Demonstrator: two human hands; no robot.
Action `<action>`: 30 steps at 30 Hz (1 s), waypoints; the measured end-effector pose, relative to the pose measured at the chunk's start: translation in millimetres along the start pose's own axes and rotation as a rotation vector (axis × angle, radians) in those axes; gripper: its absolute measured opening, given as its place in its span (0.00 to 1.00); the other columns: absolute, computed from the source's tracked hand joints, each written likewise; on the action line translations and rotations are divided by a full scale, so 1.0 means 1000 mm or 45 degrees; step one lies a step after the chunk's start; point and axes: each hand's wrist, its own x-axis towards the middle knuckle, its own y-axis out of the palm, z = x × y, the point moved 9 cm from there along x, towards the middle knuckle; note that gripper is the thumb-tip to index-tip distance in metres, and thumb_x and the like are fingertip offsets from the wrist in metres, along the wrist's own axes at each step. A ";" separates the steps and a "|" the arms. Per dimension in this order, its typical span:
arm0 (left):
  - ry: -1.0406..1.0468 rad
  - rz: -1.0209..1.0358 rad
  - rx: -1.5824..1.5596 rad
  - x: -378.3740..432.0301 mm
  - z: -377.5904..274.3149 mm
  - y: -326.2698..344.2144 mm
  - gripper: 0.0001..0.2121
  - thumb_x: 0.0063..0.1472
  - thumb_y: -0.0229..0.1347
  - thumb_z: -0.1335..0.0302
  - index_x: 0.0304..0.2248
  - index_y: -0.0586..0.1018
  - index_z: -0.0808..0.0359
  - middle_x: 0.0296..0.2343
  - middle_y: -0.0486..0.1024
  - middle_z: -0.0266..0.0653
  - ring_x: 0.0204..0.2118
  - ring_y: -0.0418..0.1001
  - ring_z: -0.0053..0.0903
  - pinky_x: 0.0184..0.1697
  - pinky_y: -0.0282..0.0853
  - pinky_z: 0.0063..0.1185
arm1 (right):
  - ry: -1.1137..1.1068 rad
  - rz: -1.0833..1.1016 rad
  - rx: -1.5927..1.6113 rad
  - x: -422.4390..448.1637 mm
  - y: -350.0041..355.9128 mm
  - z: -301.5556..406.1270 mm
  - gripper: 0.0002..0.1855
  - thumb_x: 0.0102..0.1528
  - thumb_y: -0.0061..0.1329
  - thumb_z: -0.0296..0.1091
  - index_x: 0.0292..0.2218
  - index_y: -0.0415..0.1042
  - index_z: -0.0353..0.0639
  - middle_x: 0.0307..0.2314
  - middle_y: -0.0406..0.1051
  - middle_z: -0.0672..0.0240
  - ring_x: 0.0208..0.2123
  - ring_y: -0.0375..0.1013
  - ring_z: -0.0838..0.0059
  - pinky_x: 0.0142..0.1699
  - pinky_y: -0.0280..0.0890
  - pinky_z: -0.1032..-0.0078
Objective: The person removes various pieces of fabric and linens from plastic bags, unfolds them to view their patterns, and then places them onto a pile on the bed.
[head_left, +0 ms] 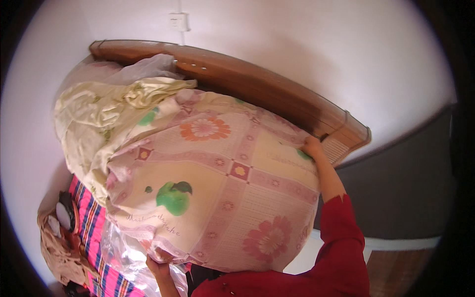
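A pink and cream patterned quilt, printed with flowers and green apples, spreads out in front of me over the bed. At its near left edge my left hand grips a bunched fold of the cloth. My right hand grips the quilt's right side, close to the wooden headboard. Between the hands the fabric bulges and hides much of the bed. A crumpled pale yellow cloth lies against the quilt's left side.
Clear plastic wrapping lies by my left forearm on a pink striped blanket. A brown bag or cloth sits at the far left. Translucent plastic rests against the headboard. A switch or socket plate is on the wall.
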 end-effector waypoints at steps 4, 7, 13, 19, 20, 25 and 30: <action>0.007 -0.070 -0.220 -0.006 -0.013 0.052 0.23 0.61 0.43 0.57 0.50 0.64 0.63 0.45 0.68 0.41 0.47 0.66 0.34 0.50 0.63 0.33 | 0.096 -0.305 0.176 -0.007 -0.028 -0.002 0.10 0.40 0.51 0.37 0.23 0.74 0.38 0.26 0.71 0.50 0.31 0.71 0.50 0.38 0.65 0.61; -0.054 -0.023 -0.061 -0.014 -0.018 0.074 0.28 0.59 0.43 0.50 0.53 0.60 0.58 0.50 0.62 0.38 0.51 0.61 0.35 0.51 0.61 0.33 | 0.209 -0.538 0.086 -0.015 -0.050 -0.005 0.09 0.45 0.47 0.34 0.24 0.73 0.38 0.24 0.71 0.50 0.29 0.70 0.47 0.35 0.65 0.58; -0.167 0.092 -0.103 -0.033 -0.017 0.052 0.40 0.42 0.59 0.83 0.56 0.57 0.52 0.48 0.61 0.33 0.53 0.57 0.32 0.53 0.59 0.30 | -0.125 -0.963 -0.028 -0.024 -0.120 0.007 0.14 0.55 0.39 0.35 0.37 0.69 0.35 0.33 0.69 0.47 0.37 0.68 0.49 0.42 0.64 0.61; -0.074 -0.106 -0.056 -0.041 -0.054 0.003 0.51 0.30 0.53 0.93 0.57 0.52 0.53 0.46 0.60 0.35 0.49 0.62 0.35 0.49 0.63 0.31 | 0.048 -1.539 -0.200 -0.090 -0.299 -0.057 0.21 0.58 0.34 0.40 0.45 0.65 0.32 0.37 0.69 0.49 0.39 0.69 0.52 0.44 0.63 0.62; -0.095 -0.062 -0.015 -0.042 -0.056 0.004 0.51 0.30 0.53 0.94 0.58 0.51 0.53 0.46 0.60 0.36 0.48 0.63 0.35 0.48 0.64 0.31 | -0.051 -1.837 -0.309 -0.114 -0.323 -0.062 0.18 0.58 0.34 0.40 0.42 0.66 0.35 0.34 0.70 0.50 0.37 0.69 0.51 0.42 0.63 0.61; -0.331 0.178 0.255 -0.054 -0.021 0.030 0.54 0.28 0.53 0.95 0.58 0.48 0.54 0.43 0.62 0.39 0.43 0.66 0.36 0.43 0.69 0.32 | 0.510 -1.138 -0.390 -0.074 -0.291 -0.169 0.19 0.56 0.33 0.38 0.44 0.64 0.36 0.36 0.69 0.51 0.40 0.67 0.49 0.43 0.62 0.57; -0.731 -0.051 0.306 -0.053 0.029 0.026 0.53 0.41 0.51 0.95 0.58 0.36 0.39 0.36 0.67 0.46 0.34 0.73 0.39 0.32 0.74 0.37 | 0.472 -0.855 -0.282 -0.015 -0.160 -0.171 0.13 0.54 0.33 0.34 0.35 0.66 0.38 0.31 0.70 0.48 0.35 0.70 0.45 0.37 0.64 0.52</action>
